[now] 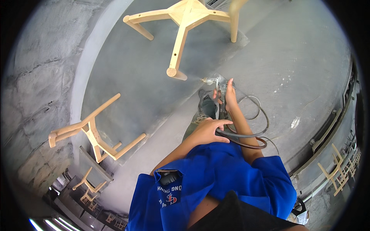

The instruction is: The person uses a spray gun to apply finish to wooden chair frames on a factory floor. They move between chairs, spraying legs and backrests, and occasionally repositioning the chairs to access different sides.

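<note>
My right hand [230, 96] is wrapped round the handle of a metal spray gun [216, 81], its nozzle pointing left. A faint mist leaves the nozzle toward the nearest leg of a pale wooden chair frame [185, 17]. That frame has a crossed base and several round legs. Closer to my body, my left hand [208, 131] curls round a dark hose [243, 135], thumb and forefinger on either side of it. The hose loops to the right of my right forearm. Some of my left fingers are hidden behind the hand.
A second wooden frame [92, 133] is at the left, with smaller frames [88, 184] behind it. More frames [335, 169] line the far right beside a long dark rail [327, 131]. A grey, stained wall [38, 77] curves along the left. My shoe [207, 106] is below the gun.
</note>
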Demonstrator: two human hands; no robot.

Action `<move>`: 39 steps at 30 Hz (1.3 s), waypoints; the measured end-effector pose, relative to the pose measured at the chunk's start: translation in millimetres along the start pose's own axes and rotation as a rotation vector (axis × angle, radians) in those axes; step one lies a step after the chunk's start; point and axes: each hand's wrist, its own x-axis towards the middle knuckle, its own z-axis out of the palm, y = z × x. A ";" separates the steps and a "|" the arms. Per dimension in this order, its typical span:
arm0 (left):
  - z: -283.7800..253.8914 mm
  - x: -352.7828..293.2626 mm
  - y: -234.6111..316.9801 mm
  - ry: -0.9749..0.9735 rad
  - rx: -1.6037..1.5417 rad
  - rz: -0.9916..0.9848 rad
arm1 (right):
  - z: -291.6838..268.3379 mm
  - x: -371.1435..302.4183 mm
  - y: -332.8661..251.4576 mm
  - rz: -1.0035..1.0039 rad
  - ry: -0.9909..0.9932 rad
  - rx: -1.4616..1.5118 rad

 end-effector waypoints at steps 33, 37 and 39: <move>-57.6 5.4 -39.3 0.269 0.173 -0.154 | 59.5 197.8 43.5 -0.156 0.210 0.376; -61.9 19.8 -33.1 0.243 0.230 -0.141 | 33.7 202.1 34.0 -0.322 0.130 0.777; -66.5 27.5 -29.2 0.266 0.230 -0.198 | 30.3 217.2 30.4 -0.389 0.090 0.970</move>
